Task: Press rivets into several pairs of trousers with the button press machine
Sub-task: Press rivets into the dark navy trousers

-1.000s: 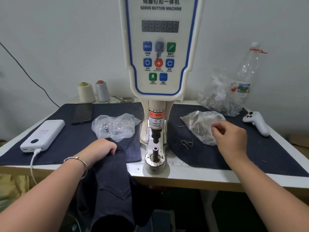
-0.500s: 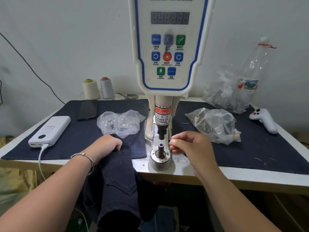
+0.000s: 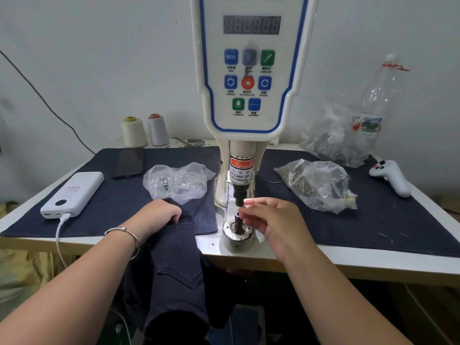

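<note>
Two hands are working at the button press machine (image 3: 250, 70), each on its own job. The right hand (image 3: 271, 224) is reaching in between the upper punch (image 3: 239, 195) and the lower die post (image 3: 237, 220), its fingertips (image 3: 242, 209) pinched together just above the post's top — on a rivet part, I'd judge, though whatever they are pinching is too small to make out. The left hand (image 3: 159, 215) is clenching a bunched fold of the dark trousers (image 3: 174, 265), which are lying half on the table edge (image 3: 373, 266) just left of the die and hanging down below it. So the loading step looks to be in hand — the die being fed before any cloth goes over it. Next, to my eye, the piece needs seating square on the post, the fingers need clearing right out from under the punch, as the warning label (image 3: 241, 171) is asking, and then the left hand needs to be drawing the trousers across onto the die. Behind the right hand the clear bag of fittings (image 3: 316, 185) is sitting on the dark cloth mat (image 3: 398, 220).
</note>
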Available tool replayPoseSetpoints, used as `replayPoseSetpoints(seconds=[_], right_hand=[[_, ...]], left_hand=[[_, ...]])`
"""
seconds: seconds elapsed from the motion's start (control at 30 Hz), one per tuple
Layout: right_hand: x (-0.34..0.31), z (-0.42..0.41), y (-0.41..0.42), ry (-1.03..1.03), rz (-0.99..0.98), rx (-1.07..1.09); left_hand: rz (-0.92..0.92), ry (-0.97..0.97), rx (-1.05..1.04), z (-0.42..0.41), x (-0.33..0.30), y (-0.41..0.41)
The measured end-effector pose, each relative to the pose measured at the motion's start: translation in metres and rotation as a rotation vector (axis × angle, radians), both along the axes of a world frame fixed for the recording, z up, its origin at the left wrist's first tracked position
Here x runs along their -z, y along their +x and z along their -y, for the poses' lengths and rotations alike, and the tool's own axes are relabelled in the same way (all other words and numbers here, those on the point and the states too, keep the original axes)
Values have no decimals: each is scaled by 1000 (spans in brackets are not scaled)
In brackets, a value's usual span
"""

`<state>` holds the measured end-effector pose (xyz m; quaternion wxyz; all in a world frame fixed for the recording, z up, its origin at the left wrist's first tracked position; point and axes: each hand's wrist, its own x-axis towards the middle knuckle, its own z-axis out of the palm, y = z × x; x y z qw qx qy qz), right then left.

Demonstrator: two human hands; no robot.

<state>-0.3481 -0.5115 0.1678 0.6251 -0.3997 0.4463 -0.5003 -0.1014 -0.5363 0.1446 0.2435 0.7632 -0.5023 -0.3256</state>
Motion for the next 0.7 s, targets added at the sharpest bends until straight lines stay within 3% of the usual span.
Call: replayPoseSetpoints(seconds=[0.23,0.7], right_hand=[[1,0,1,107,193,-24],[-7,-5,-5,250,280,-10]], left_hand=[[-11,-5,30,-3,-4,-4],[-30,-5,1,-3,-3,-3]])
